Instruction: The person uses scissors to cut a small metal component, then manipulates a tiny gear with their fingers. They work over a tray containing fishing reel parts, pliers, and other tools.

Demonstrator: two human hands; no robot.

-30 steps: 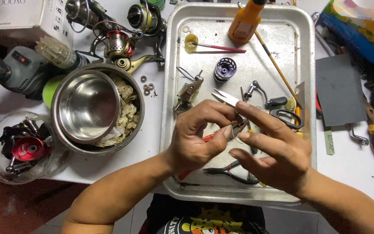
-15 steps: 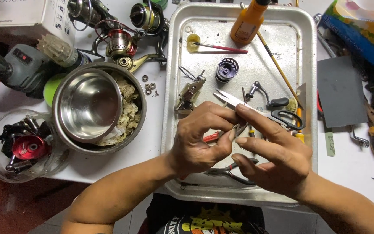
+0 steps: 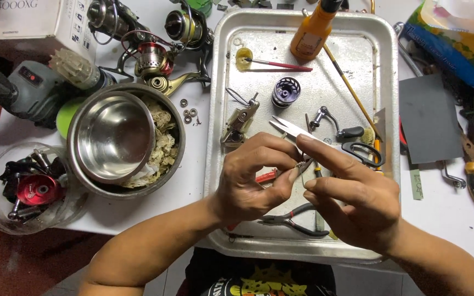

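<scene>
We pinch small metal part [image 3: 304,163] between left hand [image 3: 250,178] fingertips and right hand [image 3: 357,200] forefinger, above steel tray [image 3: 215,164]. Part lies between both grips, left thumb nearer; long axis unclear. Pliers [image 3: 294,222] just below.

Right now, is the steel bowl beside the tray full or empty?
Empty. The steel bowl shows only bare shiny metal inside; it sits nested in a larger bowl whose pale crumpled material shows around its right side.

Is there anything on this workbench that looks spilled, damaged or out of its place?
Nothing is spilled or broken. A few small metal rings lie loose on the table, between the steel bowl and the metal tray, where they could roll away.
</scene>
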